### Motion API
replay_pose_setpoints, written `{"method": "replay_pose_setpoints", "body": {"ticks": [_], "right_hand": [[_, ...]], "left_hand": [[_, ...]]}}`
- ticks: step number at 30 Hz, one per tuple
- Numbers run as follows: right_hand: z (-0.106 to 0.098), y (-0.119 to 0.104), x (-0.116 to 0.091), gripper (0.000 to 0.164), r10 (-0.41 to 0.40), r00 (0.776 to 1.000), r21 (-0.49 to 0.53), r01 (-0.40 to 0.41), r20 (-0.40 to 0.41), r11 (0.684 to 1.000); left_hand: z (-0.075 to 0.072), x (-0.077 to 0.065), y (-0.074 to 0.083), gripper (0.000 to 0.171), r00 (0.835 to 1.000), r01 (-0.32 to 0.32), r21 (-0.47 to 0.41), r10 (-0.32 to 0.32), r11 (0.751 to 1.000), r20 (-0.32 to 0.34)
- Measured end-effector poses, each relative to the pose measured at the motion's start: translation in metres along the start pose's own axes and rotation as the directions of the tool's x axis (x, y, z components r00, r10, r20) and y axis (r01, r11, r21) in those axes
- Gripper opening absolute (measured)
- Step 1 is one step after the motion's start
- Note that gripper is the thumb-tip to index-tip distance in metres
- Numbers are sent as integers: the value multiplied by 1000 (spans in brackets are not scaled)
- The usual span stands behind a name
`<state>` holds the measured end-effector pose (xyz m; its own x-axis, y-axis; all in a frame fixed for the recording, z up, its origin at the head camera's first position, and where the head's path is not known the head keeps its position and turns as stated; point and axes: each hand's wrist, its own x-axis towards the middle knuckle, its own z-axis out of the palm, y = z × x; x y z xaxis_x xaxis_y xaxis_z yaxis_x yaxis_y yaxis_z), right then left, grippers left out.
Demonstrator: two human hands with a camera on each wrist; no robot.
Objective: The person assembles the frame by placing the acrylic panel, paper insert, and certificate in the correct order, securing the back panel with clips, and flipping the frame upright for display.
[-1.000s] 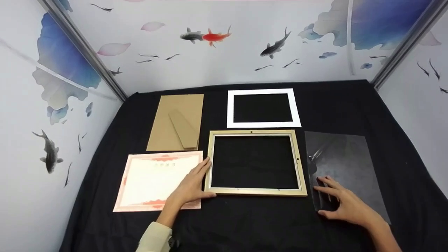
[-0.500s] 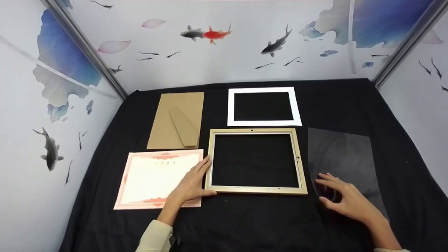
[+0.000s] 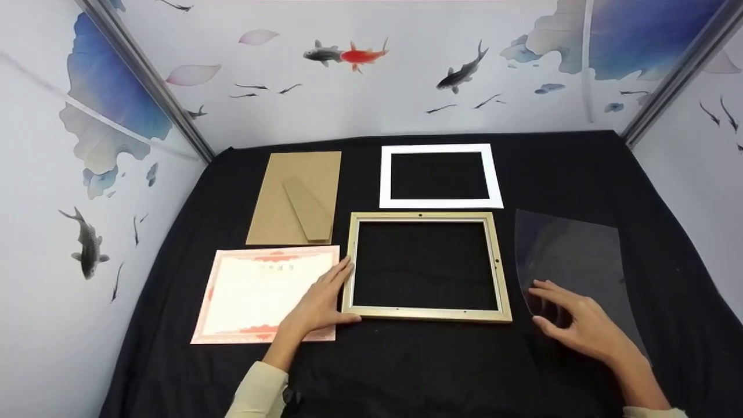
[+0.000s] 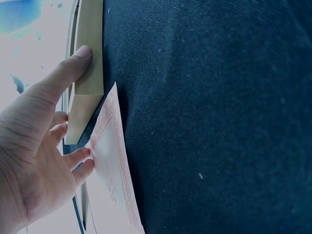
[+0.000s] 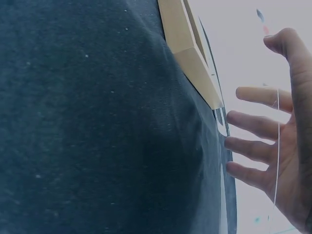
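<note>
My left hand rests against the gold picture frame in the head view, fingers along its left side and thumb at its lower left corner. In the left wrist view the thumb lies on the frame's edge. My right hand is at the left edge of a clear plastic sheet, which lies right of the frame and looks bowed. Spread, fairly straight fingers and a thumb held well apart show in the right wrist view. How firmly they touch the sheet is unclear.
Under my left forearm lies a pink-bordered certificate. Behind it is a brown backing board with a stand flap. A white mat lies behind the frame. Black cloth covers the table, and printed panels enclose it.
My right hand has moved slightly away from me, and the clear sheet has shifted and turned a little clockwise with it. The left hand and the frame stay in place.
</note>
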<state>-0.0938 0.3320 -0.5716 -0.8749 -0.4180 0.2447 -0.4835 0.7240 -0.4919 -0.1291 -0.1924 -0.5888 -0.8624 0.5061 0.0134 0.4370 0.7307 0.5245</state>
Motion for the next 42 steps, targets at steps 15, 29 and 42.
{"method": "replay_pose_setpoints", "body": {"ticks": [15, 29, 42], "right_hand": [[-13, -5, 11, 47, -52, 995, -64, 47, -82, 997], [-25, -5, 17, 44, -69, 989, -57, 61, -134, 996], [-33, -4, 22, 36, -103, 979, -53, 95, -176, 994]], "left_hand": [[1, 1, -3, 113, 1000, -2, 7, 2, 1000, 7], [-1, 1, -1, 112, 1000, -1, 9, 1, 1000, 2], [-1, 1, -2, 113, 1000, -9, 5, 9, 1000, 1]]}}
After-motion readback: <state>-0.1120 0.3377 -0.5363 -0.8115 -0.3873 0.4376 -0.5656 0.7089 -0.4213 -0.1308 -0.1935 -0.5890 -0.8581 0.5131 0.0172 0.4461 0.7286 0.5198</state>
